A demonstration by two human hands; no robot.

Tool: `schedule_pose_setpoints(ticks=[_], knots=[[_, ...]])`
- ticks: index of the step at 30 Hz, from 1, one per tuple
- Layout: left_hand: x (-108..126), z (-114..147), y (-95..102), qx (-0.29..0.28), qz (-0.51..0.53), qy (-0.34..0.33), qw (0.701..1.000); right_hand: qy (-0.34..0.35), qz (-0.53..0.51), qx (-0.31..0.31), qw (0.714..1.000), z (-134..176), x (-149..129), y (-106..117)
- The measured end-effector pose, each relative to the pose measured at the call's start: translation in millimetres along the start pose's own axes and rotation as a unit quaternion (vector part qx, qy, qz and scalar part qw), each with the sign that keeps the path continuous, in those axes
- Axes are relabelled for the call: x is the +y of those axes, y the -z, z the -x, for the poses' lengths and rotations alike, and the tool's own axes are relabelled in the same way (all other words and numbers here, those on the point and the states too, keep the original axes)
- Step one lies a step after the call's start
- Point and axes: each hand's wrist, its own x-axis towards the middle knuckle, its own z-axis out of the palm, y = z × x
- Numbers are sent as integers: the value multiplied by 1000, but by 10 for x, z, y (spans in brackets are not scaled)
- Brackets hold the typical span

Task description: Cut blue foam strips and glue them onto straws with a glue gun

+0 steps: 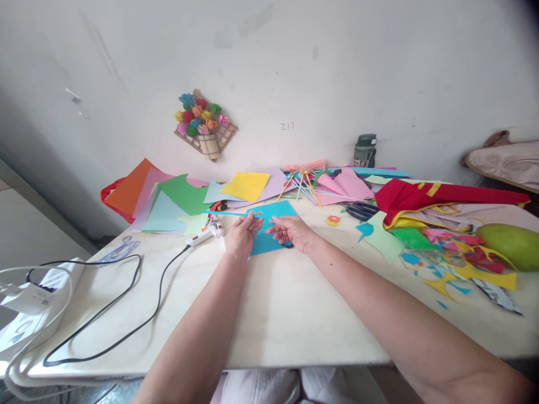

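Observation:
My left hand (246, 231) is closed, with a thin blue paper strip (225, 213) pinched between thumb and fingers; the strip sticks out to the left. Just to its right, my right hand (291, 232) has its fingers curled and the fingertips drawn together. Whatever small thing may be in them is too small to make out. Both hands are over a blue sheet (265, 242) lying on the table. Partly covered by my right hand, a dark loop (287, 244) like a scissor handle shows at the sheet's edge.
A white hot glue gun (206, 232) lies left of my hands, its black cord (158, 303) looping toward a power strip (54, 286). Coloured sheets (181, 196), thin sticks (301, 188) and dark-handled scissors (360, 211) lie behind. Paper scraps (446, 264) and a green fruit (507, 247) are right.

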Motion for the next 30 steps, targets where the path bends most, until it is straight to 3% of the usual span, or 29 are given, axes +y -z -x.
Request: schedule_pose_setpoints(ticks=[11, 19, 24, 27, 28, 30], knots=[[-17, 18, -13, -43, -21, 17, 999, 8, -15, 36, 999, -5, -13, -3], [-5, -6, 12, 5, -25, 4, 1000, 32, 95, 21, 995, -17, 40, -26], [10, -47, 62, 27, -12, 0, 1000, 54, 194, -25, 979, 1, 10, 0], [40, -67, 91, 40, -2, -5, 999, 81, 339, 4, 937, 24, -91, 88], [52, -71, 96, 45, 2, -6, 999, 99, 410, 36, 906, 34, -130, 124], [73, -72, 101, 58, 9, -7, 998, 141, 566, 114, 804, 59, -196, 183]])
